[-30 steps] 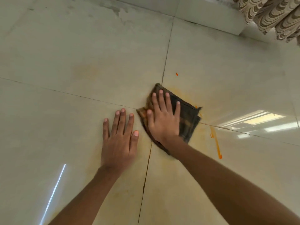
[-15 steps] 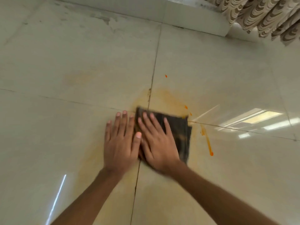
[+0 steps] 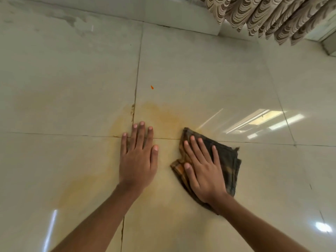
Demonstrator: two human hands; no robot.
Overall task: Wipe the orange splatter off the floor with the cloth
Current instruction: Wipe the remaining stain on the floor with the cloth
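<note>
**Cloth slides right, clear of the left hand**

Since half a second ago the cloth (image 3: 227,160) has shifted right, leaving bare tile between it and the left hand (image 3: 138,160). The orange streak beside it no longer shows. The right hand (image 3: 201,170) lies flat on the cloth, fingers straight, pressing it to the floor (image 3: 72,70). The left hand rests flat on tile, fingers spread, holding nothing. A pale orange smear (image 3: 160,115) and one orange drop (image 3: 152,87) lie beyond the hands. A patterned curtain (image 3: 272,17) hangs at the far wall.
</note>
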